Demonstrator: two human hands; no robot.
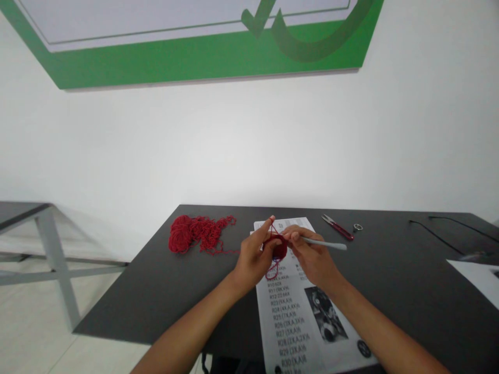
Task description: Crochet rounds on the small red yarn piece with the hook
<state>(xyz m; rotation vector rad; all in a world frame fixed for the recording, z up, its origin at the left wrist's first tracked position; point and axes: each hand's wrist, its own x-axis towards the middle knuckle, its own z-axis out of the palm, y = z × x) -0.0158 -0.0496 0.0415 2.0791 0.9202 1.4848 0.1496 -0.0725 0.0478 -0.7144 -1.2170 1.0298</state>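
Note:
Near the middle of the view, my left hand (251,255) pinches a small round piece of red crochet (279,250), its index finger raised with red yarn over it. My right hand (310,253) is closed on a crochet hook with a grey handle (327,243), whose tip meets the red piece. A loop of red yarn hangs below the piece. Both hands are above a printed pattern sheet (284,317) with rows of text and a dark photo. From the ball of red yarn (181,235) and its loose tangle at the left, a strand runs towards my left hand.
On the dark table (163,291), red-handled thread snips (338,227) and a small metal ring (357,227) lie beyond my right hand. At the right are eyeglasses (440,237) and a white sheet (475,278). Another table (23,214) stands at the left; a white wall rises behind.

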